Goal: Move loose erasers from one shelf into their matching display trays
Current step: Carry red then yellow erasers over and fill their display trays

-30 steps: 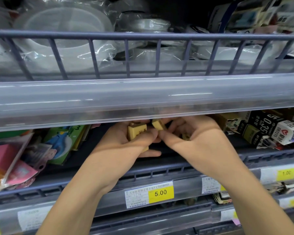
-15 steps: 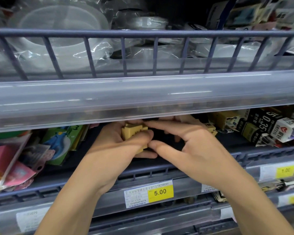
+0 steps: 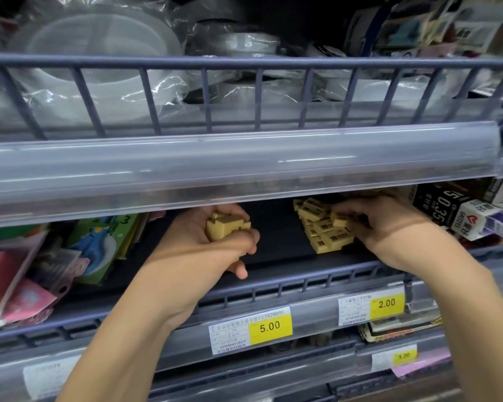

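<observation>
the left hand (image 3: 215, 242) is clutching a stack of tan erasers (image 3: 225, 226) above the dark shelf (image 3: 273, 256); the right hand (image 3: 386, 224) is pinching one from the loose pile (image 3: 323, 224) lying there.

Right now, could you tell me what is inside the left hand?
The left hand grips a small bunch of yellow erasers, their tops poking out above the fingers. How many it holds cannot be seen; the palm and fingers cover the rest.

Blue-grey wire shelving (image 3: 244, 62), yellow price tags (image 3: 269, 327).
</observation>
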`<state>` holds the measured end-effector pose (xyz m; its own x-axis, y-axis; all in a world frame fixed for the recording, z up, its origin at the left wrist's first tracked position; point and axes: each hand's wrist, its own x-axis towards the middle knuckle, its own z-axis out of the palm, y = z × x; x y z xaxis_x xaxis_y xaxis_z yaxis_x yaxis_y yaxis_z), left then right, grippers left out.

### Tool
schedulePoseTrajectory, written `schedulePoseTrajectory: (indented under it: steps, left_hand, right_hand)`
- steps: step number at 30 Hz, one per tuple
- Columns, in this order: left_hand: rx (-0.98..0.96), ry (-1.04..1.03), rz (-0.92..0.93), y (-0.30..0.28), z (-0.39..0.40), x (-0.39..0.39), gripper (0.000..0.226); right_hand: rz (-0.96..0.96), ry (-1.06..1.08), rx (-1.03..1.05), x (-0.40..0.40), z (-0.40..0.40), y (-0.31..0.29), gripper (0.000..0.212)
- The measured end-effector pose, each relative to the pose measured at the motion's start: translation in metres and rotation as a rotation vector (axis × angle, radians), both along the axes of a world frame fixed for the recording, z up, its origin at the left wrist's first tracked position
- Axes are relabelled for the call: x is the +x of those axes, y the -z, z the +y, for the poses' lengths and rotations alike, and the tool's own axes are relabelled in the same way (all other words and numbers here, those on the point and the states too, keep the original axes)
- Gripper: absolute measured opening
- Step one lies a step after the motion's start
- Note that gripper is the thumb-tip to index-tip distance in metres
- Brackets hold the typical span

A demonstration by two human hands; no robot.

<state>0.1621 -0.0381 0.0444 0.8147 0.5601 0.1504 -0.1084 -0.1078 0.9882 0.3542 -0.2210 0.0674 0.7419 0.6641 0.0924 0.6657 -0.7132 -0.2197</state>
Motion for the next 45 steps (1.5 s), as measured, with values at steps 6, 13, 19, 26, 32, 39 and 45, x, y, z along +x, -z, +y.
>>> schedulePoseTrajectory:
  steps: [6,13,19,26,32,39,45]
  left_hand:
    - [-0.02,-0.025,-0.006,0.002,-0.001,-0.001,0.018]
    - [-0.135,0.067,-0.099,-0.002,-0.006,-0.006,0.034]
    - [-0.146,0.101,-0.153,-0.002,-0.006,-0.009,0.021]
    - [-0.109,0.099,-0.188,-0.005,-0.006,-0.01,0.023]
    - [-0.063,0.016,-0.102,-0.002,-0.004,-0.006,0.022]
    - [-0.024,-0.074,-0.028,0.002,-0.003,-0.003,0.027]
    - [-0.006,-0.061,-0.002,0.003,-0.002,-0.003,0.027]
  right_hand:
    - [0.143,-0.127,0.587,-0.027,0.005,0.008,0.014]
    - [0.457,-0.431,0.899,-0.088,0.041,0.016,0.018]
    - [0.529,-0.41,0.944,-0.093,0.045,0.015,0.013]
    - [0.457,-0.39,0.887,-0.098,0.041,0.016,0.019]
    - [0.403,-0.397,0.807,-0.098,0.037,0.02,0.031]
    - [0.413,-0.35,0.848,-0.069,0.021,0.016,0.034]
    - [0.013,-0.074,0.186,-0.023,-0.008,0.005,0.043]
